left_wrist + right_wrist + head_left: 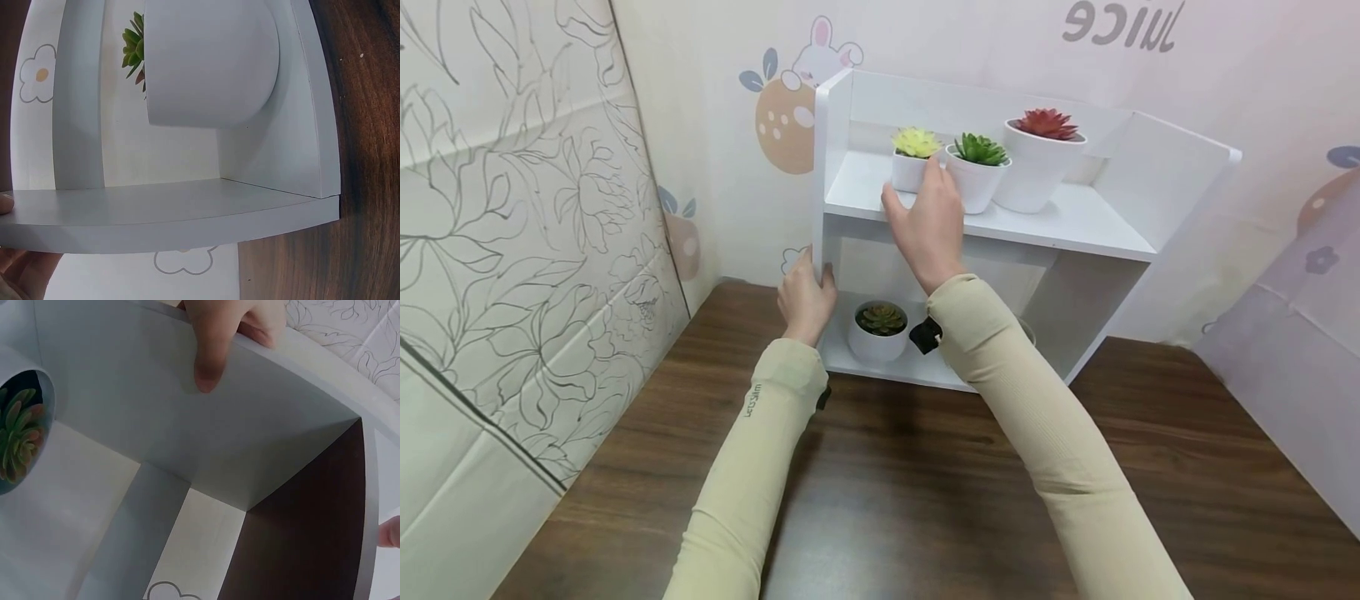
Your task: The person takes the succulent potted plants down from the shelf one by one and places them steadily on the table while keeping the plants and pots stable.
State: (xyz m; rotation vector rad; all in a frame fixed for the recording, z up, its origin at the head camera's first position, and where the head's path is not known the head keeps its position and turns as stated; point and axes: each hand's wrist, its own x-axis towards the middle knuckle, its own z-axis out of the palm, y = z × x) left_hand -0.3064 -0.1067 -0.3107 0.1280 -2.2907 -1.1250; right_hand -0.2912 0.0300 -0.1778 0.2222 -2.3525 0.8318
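Note:
My left hand point(805, 298) grips the left side panel point(156, 215) of a white two-tier shelf, thumb inside, fingers outside. At the upper board's front edge, my right hand point(931, 229) reaches up with its thumb and fingers spread before a small white pot with a yellow succulent point(916, 143); contact with it is unclear. Beside these fingers stands a white pot with a green succulent point(981, 152). A larger white pot with a red succulent point(1047, 125) is to its right. On the lower tier sits a white pot with a dark green succulent point(882, 320).
The shelf point(1138, 242) stands on a dark wooden table point(880, 500) against a wall point(955, 37) printed with cartoons. Another pot point(1027, 332) on the lower tier is mostly hidden behind my right sleeve. A flower-patterned panel point(527, 208) rises at the left.

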